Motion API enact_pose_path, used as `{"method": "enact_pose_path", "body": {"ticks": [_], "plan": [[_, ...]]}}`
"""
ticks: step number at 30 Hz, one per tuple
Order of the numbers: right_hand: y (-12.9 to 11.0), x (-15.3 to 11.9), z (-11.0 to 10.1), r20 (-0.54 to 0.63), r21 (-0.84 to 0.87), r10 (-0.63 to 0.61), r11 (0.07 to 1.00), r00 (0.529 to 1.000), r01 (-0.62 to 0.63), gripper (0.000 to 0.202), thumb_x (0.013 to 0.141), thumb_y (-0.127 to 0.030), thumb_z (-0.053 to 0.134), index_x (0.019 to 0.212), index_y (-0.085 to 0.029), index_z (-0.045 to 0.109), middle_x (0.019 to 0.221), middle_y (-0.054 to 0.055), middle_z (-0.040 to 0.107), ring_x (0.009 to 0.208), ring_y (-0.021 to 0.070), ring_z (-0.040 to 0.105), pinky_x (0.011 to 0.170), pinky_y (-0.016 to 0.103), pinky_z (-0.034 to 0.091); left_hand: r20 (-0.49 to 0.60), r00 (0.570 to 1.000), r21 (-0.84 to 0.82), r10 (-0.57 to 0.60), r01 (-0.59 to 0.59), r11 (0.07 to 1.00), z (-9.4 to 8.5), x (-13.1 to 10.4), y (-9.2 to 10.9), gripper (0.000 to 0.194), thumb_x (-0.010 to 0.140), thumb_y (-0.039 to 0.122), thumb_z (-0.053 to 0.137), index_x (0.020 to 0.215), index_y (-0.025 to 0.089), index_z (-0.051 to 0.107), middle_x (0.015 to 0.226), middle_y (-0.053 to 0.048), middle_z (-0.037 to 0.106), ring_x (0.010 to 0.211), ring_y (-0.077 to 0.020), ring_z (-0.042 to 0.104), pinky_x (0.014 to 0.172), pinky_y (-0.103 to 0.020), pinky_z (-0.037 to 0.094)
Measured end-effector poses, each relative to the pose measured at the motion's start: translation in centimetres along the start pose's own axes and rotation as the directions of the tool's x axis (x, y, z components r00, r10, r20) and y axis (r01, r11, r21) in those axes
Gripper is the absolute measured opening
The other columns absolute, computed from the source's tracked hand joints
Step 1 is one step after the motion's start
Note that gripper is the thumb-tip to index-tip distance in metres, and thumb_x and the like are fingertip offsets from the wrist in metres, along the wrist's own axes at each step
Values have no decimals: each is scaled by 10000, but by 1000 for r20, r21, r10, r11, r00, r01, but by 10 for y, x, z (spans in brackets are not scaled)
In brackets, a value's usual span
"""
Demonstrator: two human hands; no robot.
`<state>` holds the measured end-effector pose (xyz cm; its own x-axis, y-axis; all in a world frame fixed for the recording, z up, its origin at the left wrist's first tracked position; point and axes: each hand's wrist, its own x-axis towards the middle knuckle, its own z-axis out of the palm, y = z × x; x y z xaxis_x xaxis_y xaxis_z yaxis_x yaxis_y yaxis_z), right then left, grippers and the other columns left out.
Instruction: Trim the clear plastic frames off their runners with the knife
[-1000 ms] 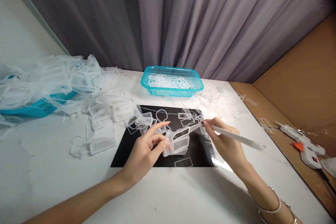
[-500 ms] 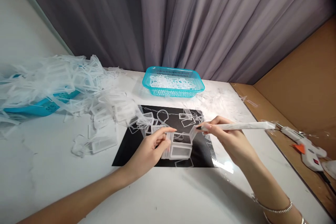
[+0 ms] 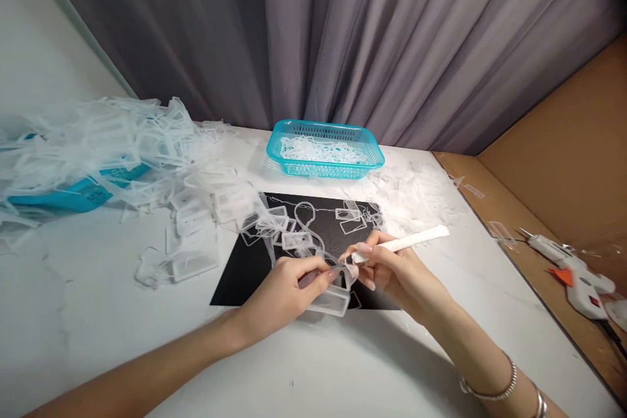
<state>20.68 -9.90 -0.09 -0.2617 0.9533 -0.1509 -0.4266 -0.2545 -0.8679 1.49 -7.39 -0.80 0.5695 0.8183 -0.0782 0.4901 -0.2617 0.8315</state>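
Note:
My left hand [image 3: 289, 287] pinches a translucent plastic frame piece [image 3: 330, 301] between thumb and fingers, over the front part of a black mat [image 3: 238, 281]. In my right hand [image 3: 406, 274] is a slim white-wrapped, pen-like tool [image 3: 416, 238], its rear end pointing up to the right. The fingertips of both hands nearly meet at a thin strip of the plastic, and the tool's tip is hidden there. Behind my hands, several loose translucent frames [image 3: 296, 240] and curled strips lie on the mat.
A turquoise basket [image 3: 323, 171] holding thin white strips stands at the back. Translucent frames [image 3: 117, 137] pile high over a blue tray [image 3: 81, 196] on the left. Clear scraps [image 3: 416, 192] lie back right. A white glue gun [image 3: 582, 294] with orange trigger rests at the right edge.
My right hand has moved left and down to my left hand, bringing the tool along. The plastic piece has been turned and lowered slightly, its upper part now bunched between my fingers.

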Motion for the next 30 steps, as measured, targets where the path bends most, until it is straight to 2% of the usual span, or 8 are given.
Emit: {"method": "enact_pose_path", "body": {"ticks": [10,13,15,19,23,25,27,30], "plan": [[-7,-1,-8,11,-44,82,996,997,-82,251,798,-230,642,634,-190,457,810,51,672,561,93,511,449,211,331,-210,971,110,117,-96,989,-1,-3,-4,265,852,231,450,599,154,470,534,68,303,493,-65,276,466,-199,250],[-6,0,-8,-25,-119,30,992,999,-33,233,809,-275,626,661,-199,463,833,41,672,600,110,537,482,230,371,-261,951,145,165,-130,981,1,-4,-5,260,852,229,462,606,151,493,520,71,292,477,-63,273,455,-197,257],[-4,-1,-7,-80,-276,-64,960,995,39,236,826,-311,604,661,-201,475,895,46,675,701,136,577,584,269,432,-280,933,192,226,-176,965,3,-6,-6,234,845,204,472,625,148,525,511,72,306,467,-61,287,456,-193,271],[-1,-10,2,-110,-679,-328,714,938,170,237,855,-298,565,650,-202,498,1112,37,622,1033,202,551,825,355,430,-305,877,316,370,-273,909,6,-8,-8,195,811,133,496,621,145,538,508,62,406,468,-58,362,475,-184,315],[0,-23,16,126,-834,-618,358,776,420,173,861,-139,518,700,-201,502,1095,46,613,989,194,568,790,353,451,-302,823,430,481,-333,839,9,-6,-9,197,790,116,517,595,142,531,506,46,478,462,-68,420,477,-194,346],[2,-27,20,278,-816,-649,229,708,530,172,838,-58,503,737,-197,498,1056,50,622,973,188,572,805,359,453,-294,793,476,533,-362,801,9,-5,-9,189,789,121,522,603,139,545,495,42,488,448,-74,429,466,-202,351],[6,-28,22,359,-800,-604,194,711,568,174,824,-26,501,770,-192,499,1039,55,623,963,183,575,801,355,458,-289,762,516,579,-386,765,10,-5,-9,200,791,121,521,593,137,546,483,40,489,433,-78,425,456,-211,350],[14,-25,21,334,-830,-543,218,770,514,150,833,-43,501,786,-185,504,1057,71,610,946,174,582,766,333,469,-280,740,555,611,-395,732,10,-6,-7,226,795,115,514,572,138,537,470,41,491,417,-78,409,447,-223,344]]}}
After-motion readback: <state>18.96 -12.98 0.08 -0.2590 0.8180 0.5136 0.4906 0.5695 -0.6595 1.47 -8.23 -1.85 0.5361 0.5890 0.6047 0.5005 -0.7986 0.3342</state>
